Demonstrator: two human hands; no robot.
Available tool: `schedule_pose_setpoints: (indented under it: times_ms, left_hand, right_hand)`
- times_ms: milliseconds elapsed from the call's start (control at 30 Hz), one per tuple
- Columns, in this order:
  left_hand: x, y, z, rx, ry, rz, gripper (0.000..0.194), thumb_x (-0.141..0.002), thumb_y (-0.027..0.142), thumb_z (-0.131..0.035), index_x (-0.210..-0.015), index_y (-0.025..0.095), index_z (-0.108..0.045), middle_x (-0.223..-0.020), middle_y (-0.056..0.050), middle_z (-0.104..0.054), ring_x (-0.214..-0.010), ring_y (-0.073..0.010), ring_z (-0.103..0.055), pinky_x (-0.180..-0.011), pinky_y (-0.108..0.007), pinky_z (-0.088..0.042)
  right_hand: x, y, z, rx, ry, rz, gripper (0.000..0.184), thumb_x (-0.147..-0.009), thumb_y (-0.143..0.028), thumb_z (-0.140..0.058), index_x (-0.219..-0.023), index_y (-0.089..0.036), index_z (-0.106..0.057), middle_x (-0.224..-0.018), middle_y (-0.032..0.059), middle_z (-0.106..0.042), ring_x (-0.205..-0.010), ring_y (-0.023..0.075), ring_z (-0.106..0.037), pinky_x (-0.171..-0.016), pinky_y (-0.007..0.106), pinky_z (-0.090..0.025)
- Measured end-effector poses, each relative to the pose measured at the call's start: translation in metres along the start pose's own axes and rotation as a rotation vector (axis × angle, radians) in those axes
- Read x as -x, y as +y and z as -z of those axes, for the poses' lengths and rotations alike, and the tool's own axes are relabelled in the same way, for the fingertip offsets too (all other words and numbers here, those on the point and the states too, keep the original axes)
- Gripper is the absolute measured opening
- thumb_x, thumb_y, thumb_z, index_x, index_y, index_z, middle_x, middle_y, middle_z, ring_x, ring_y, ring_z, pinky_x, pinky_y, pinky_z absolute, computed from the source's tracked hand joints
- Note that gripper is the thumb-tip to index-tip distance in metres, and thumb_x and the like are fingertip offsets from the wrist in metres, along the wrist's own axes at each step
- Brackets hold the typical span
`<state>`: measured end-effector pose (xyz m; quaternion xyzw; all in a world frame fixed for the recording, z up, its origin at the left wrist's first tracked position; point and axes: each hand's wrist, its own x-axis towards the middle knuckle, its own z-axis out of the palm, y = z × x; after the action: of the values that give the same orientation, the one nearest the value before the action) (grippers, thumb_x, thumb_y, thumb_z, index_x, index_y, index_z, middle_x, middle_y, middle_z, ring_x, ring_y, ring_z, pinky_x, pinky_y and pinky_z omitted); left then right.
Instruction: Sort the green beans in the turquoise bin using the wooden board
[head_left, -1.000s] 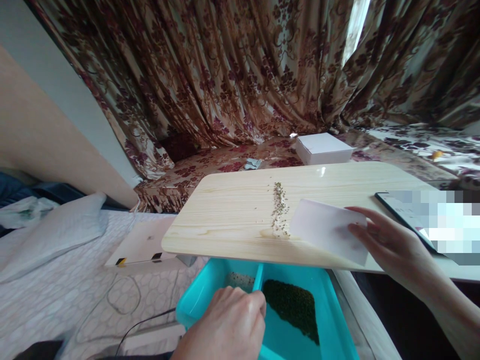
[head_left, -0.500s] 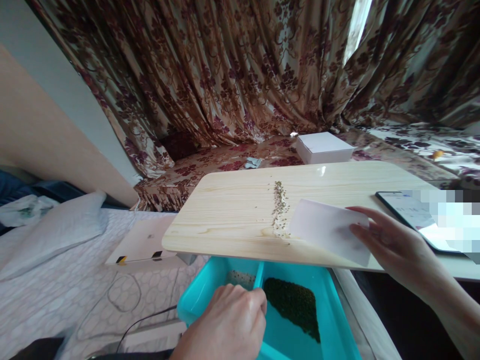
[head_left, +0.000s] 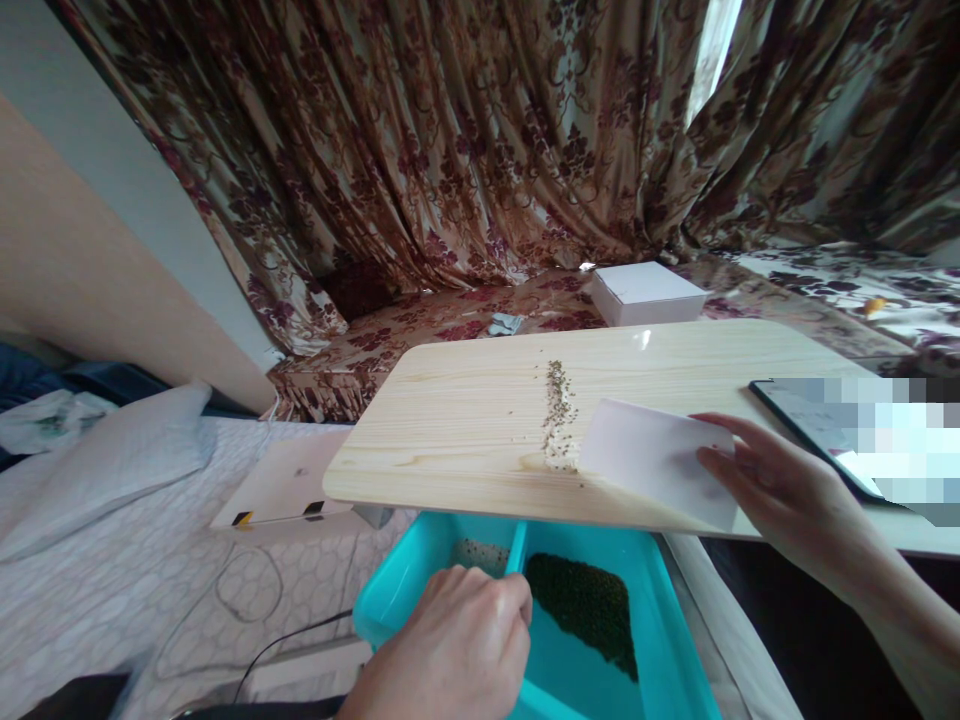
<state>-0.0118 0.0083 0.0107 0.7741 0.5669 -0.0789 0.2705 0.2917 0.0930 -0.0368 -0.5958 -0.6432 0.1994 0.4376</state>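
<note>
My right hand point(head_left: 780, 485) pinches a white card point(head_left: 656, 458) that rests on a pale wooden board point(head_left: 465, 420). The card's left edge sits beside a thin line of small green and pale grains point(head_left: 559, 415) running across the board. Below the board's near edge, my left hand point(head_left: 457, 645) is curled over the divider of a turquoise tray point(head_left: 675, 660). The tray's right compartment holds a heap of dark green beans point(head_left: 585, 605); its left compartment holds some pale grains point(head_left: 480, 555).
A phone with a lit screen point(head_left: 832, 430) lies at the board's right end. A white box point(head_left: 645, 293) sits on the floral cloth behind. To the left are a pillow point(head_left: 112, 455), a flat white box point(head_left: 289, 490) and a black cable point(head_left: 255, 590) on the bed.
Nothing has visibly moved apart from a slight shift of the camera; both hands keep their places.
</note>
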Motion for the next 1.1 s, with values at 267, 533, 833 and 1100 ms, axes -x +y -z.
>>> schedule_pose_setpoints:
  times_ms: [267,533,833,1100]
  left_hand:
    - [0.001,0.001,0.002,-0.007,-0.006,0.002,0.035,-0.099,0.018,-0.033,-0.103,0.021,-0.068,-0.102,-0.009,-0.073,-0.102,-0.0307,-0.065,-0.092,-0.043,-0.047]
    - [0.000,0.000,0.000,-0.006,-0.003,0.005,0.036,-0.098,0.018,-0.033,-0.104,0.021,-0.068,-0.101,-0.009,-0.072,-0.102,-0.0305,-0.065,-0.092,-0.042,-0.047]
    - [-0.002,0.004,0.005,-0.026,-0.042,-0.002,0.040,-0.098,0.016,-0.033,-0.107,0.020,-0.071,-0.105,-0.011,-0.074,-0.105,-0.0308,-0.066,-0.096,-0.042,-0.046]
    - [-0.009,0.004,0.006,-0.104,-0.093,0.030,0.038,-0.099,0.015,-0.037,-0.111,0.020,-0.073,-0.109,-0.012,-0.075,-0.108,-0.0315,-0.067,-0.095,-0.041,-0.048]
  right_hand:
    - [-0.004,-0.008,0.003,-0.095,-0.098,0.007,0.045,-0.090,-0.053,-0.063,-0.122,-0.022,-0.068,-0.069,0.0018,-0.065,-0.063,0.0193,-0.068,-0.055,0.026,-0.053]
    - [-0.009,-0.022,-0.008,-0.040,-0.074,0.102,0.040,-0.087,-0.049,-0.060,-0.115,-0.023,-0.069,-0.062,-0.0014,-0.061,-0.056,0.0184,-0.064,-0.056,0.029,-0.054]
    - [-0.060,0.028,0.005,0.187,0.184,-0.193,0.049,-0.084,-0.040,-0.057,-0.125,-0.013,-0.065,-0.082,0.0135,-0.078,-0.073,0.0275,-0.076,-0.068,0.038,-0.058]
    - [-0.056,0.021,0.029,0.435,0.036,-0.289,0.047,-0.086,-0.049,-0.051,-0.118,-0.019,-0.068,-0.083,0.0147,-0.082,-0.091,0.0414,-0.077,-0.074,0.049,-0.056]
